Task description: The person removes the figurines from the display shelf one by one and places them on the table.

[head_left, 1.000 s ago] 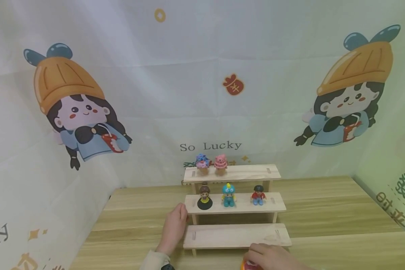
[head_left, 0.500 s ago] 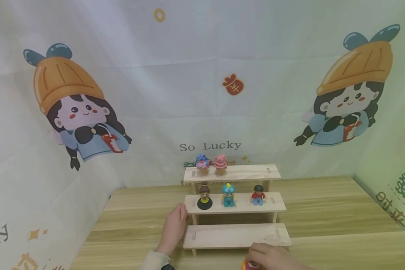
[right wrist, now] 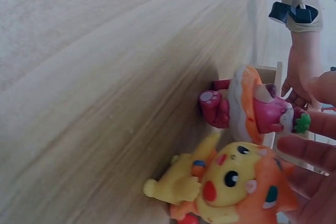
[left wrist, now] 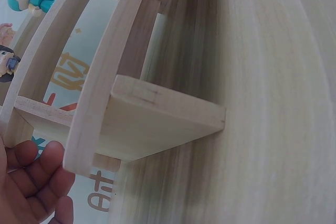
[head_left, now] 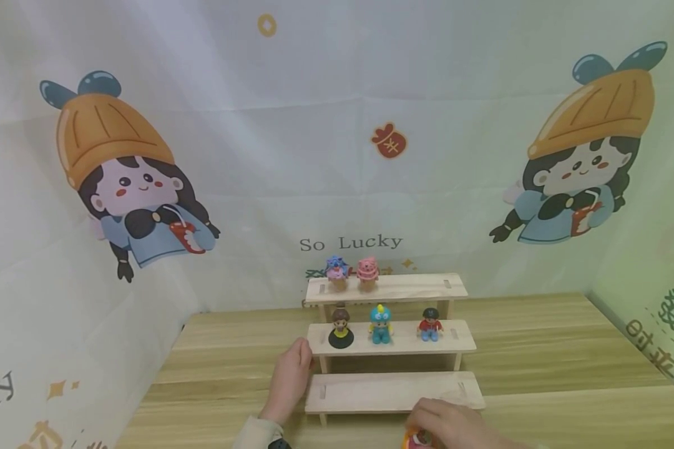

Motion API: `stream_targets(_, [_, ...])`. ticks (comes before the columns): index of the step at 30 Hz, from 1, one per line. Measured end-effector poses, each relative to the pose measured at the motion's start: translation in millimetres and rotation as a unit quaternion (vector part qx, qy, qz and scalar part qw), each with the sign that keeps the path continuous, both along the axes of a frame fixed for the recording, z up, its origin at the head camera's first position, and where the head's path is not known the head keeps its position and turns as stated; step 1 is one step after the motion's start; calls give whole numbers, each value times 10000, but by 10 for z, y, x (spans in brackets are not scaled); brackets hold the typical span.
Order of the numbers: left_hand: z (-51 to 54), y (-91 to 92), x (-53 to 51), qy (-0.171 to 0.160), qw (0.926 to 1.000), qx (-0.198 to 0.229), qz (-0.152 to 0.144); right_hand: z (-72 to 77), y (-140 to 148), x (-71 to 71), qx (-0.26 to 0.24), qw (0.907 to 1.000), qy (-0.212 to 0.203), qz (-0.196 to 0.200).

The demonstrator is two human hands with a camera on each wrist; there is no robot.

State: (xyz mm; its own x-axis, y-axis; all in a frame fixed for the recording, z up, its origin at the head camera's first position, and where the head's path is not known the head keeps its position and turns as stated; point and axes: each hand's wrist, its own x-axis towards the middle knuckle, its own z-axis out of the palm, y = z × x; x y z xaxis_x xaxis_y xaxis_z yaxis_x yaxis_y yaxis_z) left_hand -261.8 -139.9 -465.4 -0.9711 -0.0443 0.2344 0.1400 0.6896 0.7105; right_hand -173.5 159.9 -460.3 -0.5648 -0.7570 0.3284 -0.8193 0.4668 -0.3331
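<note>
In the head view my left hand [head_left: 291, 379] rests at the left end of the middle shelf of a pale wooden three-step display rack [head_left: 393, 391]. The left wrist view shows its fingers [left wrist: 44, 169] loosely curled beside the plank ends, with no clear grip. At the lower edge my right hand [head_left: 455, 425] holds a pink toy figure [head_left: 420, 440] by its top. The right wrist view shows this pink figure [right wrist: 270, 114] wearing an orange and white ring, a green leaf on its head between my fingers. A yellow toy figure [right wrist: 231, 179] with an orange hood is right beside it.
On the middle step stand a brown-haired figure [head_left: 341, 327], a teal figure [head_left: 380, 325] and a red-jacketed figure [head_left: 429, 325]. Blue [head_left: 337, 273] and pink [head_left: 367, 273] ice-cream-cone figures occupy the top step. A printed cloth [head_left: 326, 156] hangs behind the wooden table [head_left: 539, 362].
My right hand and the pink figure have shifted and turned slightly near the lower edge; more of the figure's brownish part shows. My left hand and the rack have stayed put.
</note>
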Motion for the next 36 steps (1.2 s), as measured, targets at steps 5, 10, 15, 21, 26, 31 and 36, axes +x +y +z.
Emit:
stream_targets(5, [9,-4,1,11,10000,4,-15,65,-3,6,23,10000,66,-68])
stream_targets(10, [8,-8,-1,11,10000,-29,-26,169,-3,5,266,9986,-85,-451])
stream_targets(15, [5,-9,-7,12,10000,-22,-26,299,-29,-5,211,9968,-151,-754])
stream_targets(21, [7,-7,6,11,10000,-21,-5,397,-48,-58,-112,9970,411,-639])
stream_targets(26, [9,-3,10,61,10000,-34,-6,497,-85,-149,-432,9920,1084,-485])
stream_targets(31, [2,-1,24,131,9999,-85,-18,662,-110,-240,-646,9880,1336,-436])
stream_targets(36, [1,-3,25,93,9999,-42,-41,819,-118,-360,-841,9857,1332,-596])
